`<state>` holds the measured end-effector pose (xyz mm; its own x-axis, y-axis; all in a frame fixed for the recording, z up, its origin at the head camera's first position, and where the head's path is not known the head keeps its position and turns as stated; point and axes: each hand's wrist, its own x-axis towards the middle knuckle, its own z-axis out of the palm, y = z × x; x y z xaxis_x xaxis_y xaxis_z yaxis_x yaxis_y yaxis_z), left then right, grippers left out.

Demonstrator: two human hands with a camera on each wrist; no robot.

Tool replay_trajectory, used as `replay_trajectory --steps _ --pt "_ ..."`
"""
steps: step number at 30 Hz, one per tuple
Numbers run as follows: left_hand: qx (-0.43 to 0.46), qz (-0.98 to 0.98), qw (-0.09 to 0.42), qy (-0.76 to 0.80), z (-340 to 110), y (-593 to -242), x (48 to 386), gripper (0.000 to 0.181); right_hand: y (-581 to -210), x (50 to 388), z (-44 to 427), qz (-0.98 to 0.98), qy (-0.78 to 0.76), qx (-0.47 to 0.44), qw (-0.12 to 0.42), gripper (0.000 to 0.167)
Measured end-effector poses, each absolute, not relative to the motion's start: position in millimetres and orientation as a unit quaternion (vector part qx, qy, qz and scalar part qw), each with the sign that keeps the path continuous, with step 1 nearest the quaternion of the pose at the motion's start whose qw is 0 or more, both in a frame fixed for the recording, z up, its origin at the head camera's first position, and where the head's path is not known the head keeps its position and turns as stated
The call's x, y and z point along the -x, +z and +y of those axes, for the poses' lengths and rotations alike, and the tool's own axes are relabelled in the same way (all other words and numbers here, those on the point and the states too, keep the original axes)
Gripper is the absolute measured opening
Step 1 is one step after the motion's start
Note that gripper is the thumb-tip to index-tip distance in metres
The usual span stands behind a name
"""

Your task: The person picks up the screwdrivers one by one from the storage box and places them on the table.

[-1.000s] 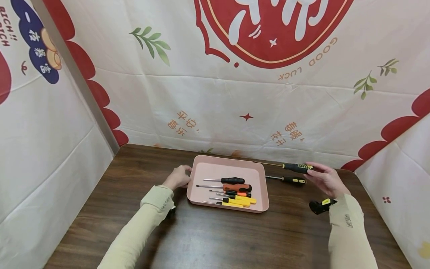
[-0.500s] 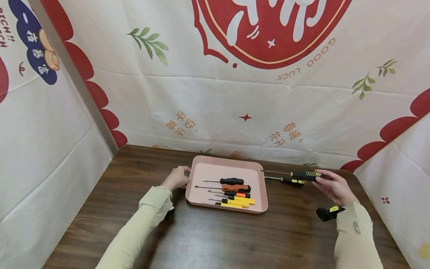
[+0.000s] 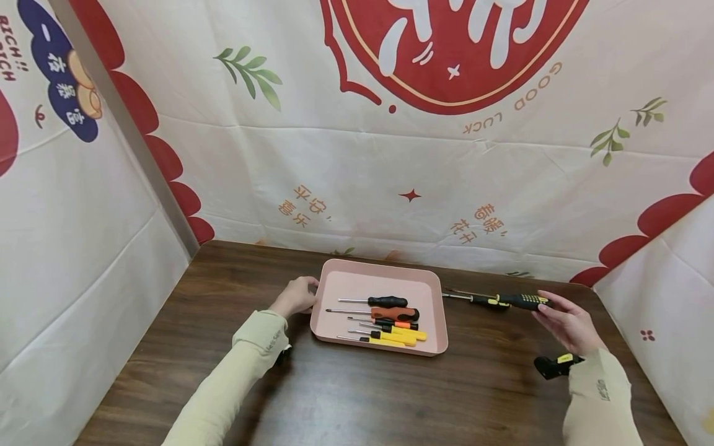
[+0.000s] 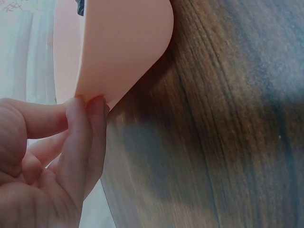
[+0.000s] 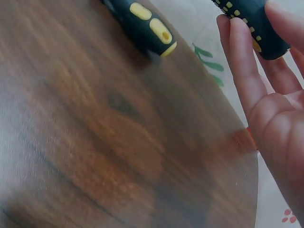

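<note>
A shallow pink tray (image 3: 348,280) lies on the table with several screwdrivers inside, their shafts pointing left. In the head view my left hand (image 3: 295,295) is at its left side; the left wrist view shows thumb and fingers pinching the tray wall (image 4: 126,38). To the right of the tray, my right hand (image 3: 570,323) holds a black screwdriver with yellow dots (image 3: 520,301) by the handle's end. Its shaft points left, above a second black-and-yellow screwdriver (image 3: 484,301) that lies on the table. The right wrist view shows both handles, the held one (image 5: 254,23) between thumb and fingers.
Inside the tray are a black-handled screwdriver (image 3: 388,301), an orange-and-black one (image 3: 393,313) and yellow-handled ones (image 3: 407,332). A printed cloth (image 3: 357,167) hangs behind the dark wooden table (image 3: 357,396) and along both sides.
My right hand has moved right and nearer to me with the dotted screwdriver, whose tip has left the tray's right edge. The left hand and tray have stayed in place.
</note>
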<state>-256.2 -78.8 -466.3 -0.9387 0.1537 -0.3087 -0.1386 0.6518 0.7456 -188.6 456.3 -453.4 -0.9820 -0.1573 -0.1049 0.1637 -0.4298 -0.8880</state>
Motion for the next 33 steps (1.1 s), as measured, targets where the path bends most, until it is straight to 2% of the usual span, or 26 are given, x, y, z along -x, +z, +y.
replay_trajectory --steps 7,33 --pt "-0.001 0.89 0.172 0.421 -79.1 -467.3 256.6 0.04 -466.6 186.7 459.0 0.508 -0.854 0.026 0.108 0.044" --pt "0.003 0.895 0.169 0.412 -78.9 -467.8 257.3 0.039 -497.9 184.3 451.7 0.503 -0.855 0.021 0.127 0.043"
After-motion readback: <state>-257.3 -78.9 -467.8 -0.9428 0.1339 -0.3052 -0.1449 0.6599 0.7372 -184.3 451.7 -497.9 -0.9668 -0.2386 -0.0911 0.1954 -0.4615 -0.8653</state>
